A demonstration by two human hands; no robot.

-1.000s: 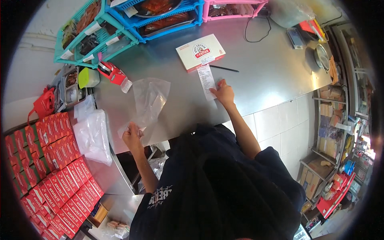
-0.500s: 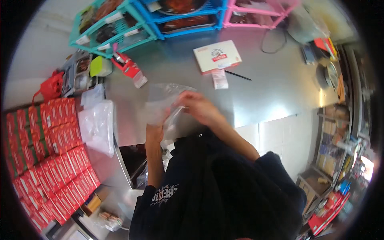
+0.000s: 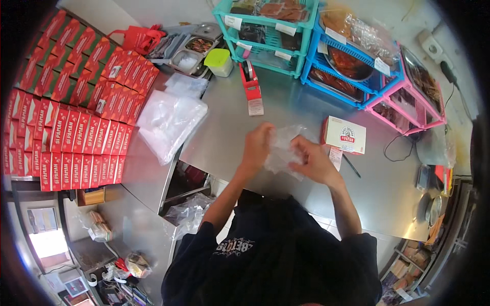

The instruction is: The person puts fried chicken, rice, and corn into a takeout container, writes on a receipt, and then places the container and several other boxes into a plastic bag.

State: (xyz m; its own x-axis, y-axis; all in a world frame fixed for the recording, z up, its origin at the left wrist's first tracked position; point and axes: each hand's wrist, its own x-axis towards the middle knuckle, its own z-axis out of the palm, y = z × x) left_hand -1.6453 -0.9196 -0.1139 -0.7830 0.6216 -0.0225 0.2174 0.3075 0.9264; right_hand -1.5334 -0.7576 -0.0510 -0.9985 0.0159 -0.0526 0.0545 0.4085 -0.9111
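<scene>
Between my hands, above the steel table [image 3: 219, 148], is a clear, crinkled plastic bag [image 3: 287, 145]. My left hand [image 3: 258, 146] is closed on its left edge. On the other side, my right hand [image 3: 315, 162] has its fingers curled and pinches the bag's right part. Just to the right lies a white and red cardboard box [image 3: 344, 135], with a printed slip [image 3: 335, 157] at its lower edge. A dark pen [image 3: 351, 166] rests beside that slip. Beyond my left hand stands a red tape dispenser [image 3: 250, 84] with a paper label hanging from it.
Stacked plastic bags [image 3: 171, 122] lie at the left, beside rows of red boxes [image 3: 81, 130]. Along the back stand teal [image 3: 268, 41], blue [image 3: 332, 71] and pink racks [image 3: 403, 109] holding food packs. A green-lidded tub [image 3: 218, 62] is near the metal food trays [image 3: 196, 48].
The view has swung toward the left, so the table's things sit further right in it. My hands have moved apart, with the plastic bag spread between them.
</scene>
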